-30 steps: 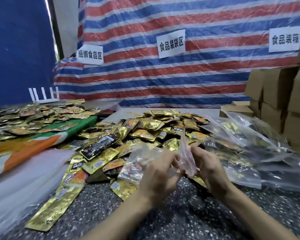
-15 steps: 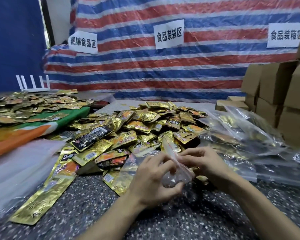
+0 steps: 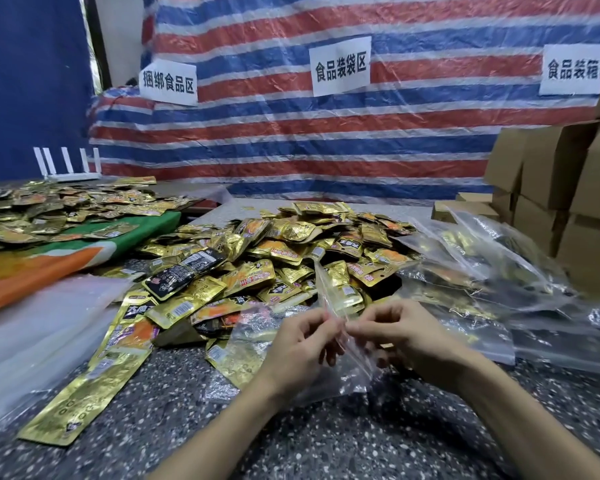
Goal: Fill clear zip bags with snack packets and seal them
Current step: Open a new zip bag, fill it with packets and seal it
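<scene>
1. Though its contents were unclear, the clear zip bag point(image 3: 352, 368) was pinched by left hand point(image 3: 302, 344) and right hand point(image 3: 402, 334) over the desk point(image 3: 291, 438), before heaped snack packets point(image 3: 291, 247).
2. Filled bags point(image 3: 482, 265) rightward held gold packets.

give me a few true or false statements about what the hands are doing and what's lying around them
1. The left hand and the right hand both pinch the zip bag. True.
2. The cardboard boxes are stacked at the left. False: they stand at the right.
3. A pile of gold snack packets lies beyond the hands. True.
4. The sheet on the back wall is plain green. False: it is striped red, blue and white.
5. Filled clear bags lie to the right of the pile. True.
</scene>
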A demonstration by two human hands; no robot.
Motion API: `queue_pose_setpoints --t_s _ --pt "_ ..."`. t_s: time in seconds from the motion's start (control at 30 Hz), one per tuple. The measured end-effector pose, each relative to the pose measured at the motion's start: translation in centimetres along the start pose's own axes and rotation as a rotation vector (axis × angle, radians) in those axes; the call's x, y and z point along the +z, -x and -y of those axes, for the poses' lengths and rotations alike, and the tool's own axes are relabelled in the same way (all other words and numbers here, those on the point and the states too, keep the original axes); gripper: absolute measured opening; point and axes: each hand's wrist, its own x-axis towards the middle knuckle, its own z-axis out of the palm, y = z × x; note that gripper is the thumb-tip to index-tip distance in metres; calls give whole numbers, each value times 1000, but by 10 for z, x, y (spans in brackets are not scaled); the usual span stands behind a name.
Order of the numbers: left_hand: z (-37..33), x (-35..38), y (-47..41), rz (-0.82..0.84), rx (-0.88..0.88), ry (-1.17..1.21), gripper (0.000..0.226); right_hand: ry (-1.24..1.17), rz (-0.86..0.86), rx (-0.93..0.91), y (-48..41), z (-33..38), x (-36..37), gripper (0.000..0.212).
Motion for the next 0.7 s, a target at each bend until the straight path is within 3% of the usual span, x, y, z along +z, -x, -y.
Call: queue_pose_setpoints --t_s 0.07,0.17,0.27,0.33,0.43,0.47,0.53,0.57,0.63,0.7 --pt "-1 -4 -3 -90 -49 121 31 -77 -106 10 -3 0 -2 17" --pt "-4 -16 -7 -264 -64 224 29 -163 -372 9 -8 -2 -12 33" --pt "-7 -19 -8 -340 -64 317 31 94 -489 -109 -7 -6 -11 23" --pt "-11 -17 -8 -347 -100 428 26 351 -529 -292 -4 -8 -4 21" --pt "-13 -17 -9 -339 -191 585 23 588 -456 -637 -1 -4 5 22" --pt "-14 -17 -10 -322 -218 608 31 617 -383 -696 1 -3 6 18" --pt "-15 -20 -10 -296 -259 614 54 684 -227 -697 2 -2 6 27" --pt "-16 -21 -10 -291 -268 609 54 712 -157 -665 3 -3 4 30" --pt "-15 -27 -11 -338 -252 592 37 712 -104 -637 3 -5 1 26" --pt "-16 -33 -11 -410 -182 559 29 683 -192 -670 1 -8 -2 17"
